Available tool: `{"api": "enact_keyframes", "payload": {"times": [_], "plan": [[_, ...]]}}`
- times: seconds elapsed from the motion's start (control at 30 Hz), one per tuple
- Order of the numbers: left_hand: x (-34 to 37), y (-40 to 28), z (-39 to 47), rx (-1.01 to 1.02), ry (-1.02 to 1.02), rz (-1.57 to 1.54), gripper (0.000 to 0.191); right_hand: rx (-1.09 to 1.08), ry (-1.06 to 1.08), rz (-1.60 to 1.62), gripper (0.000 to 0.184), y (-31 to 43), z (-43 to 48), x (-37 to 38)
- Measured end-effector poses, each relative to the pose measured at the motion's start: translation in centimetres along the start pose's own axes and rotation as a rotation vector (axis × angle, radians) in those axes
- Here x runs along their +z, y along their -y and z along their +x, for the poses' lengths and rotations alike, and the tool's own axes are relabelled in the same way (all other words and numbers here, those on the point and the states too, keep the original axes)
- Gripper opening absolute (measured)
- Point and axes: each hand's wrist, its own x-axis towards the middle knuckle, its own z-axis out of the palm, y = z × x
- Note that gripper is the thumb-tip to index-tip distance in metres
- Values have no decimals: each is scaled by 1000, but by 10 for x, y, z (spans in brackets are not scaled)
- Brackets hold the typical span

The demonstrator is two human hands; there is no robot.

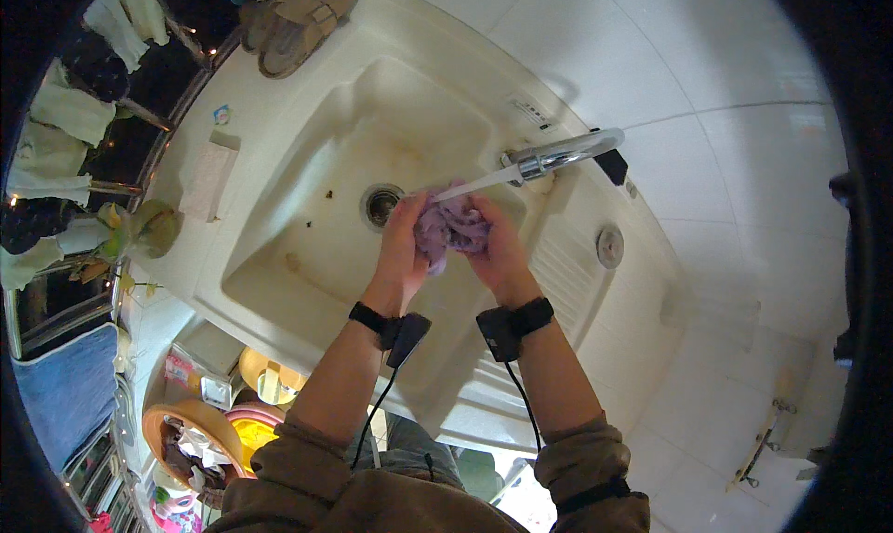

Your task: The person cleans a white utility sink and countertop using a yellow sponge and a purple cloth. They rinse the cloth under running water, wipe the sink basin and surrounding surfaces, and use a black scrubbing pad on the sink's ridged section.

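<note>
Both my hands hold one bunched purple cloth [452, 227] over the basin of a cream laundry sink [335, 254]. My left hand [402, 243] grips its left side, close to the metal drain [382, 205]. On the other side, my right hand [501, 252] closes around the cloth's right edge. Water runs from the chrome faucet [558, 156] onto the top of the cloth. My fingertips are partly hidden behind the folds. Each wrist wears a black strap with a small box and a cable.
A ribbed washboard [565, 289] slopes right of the basin. On the left ledge lie a pale rectangular block [208, 181] and a small wrapper [222, 114]. Brown sandals [300, 24] rest at the far corner. A plant [150, 227] stands by the window. Below left is an orange bucket [227, 432] with clothes.
</note>
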Motion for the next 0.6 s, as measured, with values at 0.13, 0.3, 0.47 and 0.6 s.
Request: {"api": "enact_keyframes", "payload": {"times": [0.13, 0.3, 0.47, 0.6], "plan": [[12, -5, -2, 96, 152, -59, 35, -161, 136, -115, 58, -10, 7, 29], [7, -17, -30, 323, 120, 376, 44, -40, 238, -197, 48, -12, 18, 36], [7, -11, -20, 589, -244, 738, 49, 35, 123, 96, 43, -28, 16, 41], [16, 7, 0, 560, -140, 587, 38, 42, 6, 88, 45, -41, 17, 48]]}}
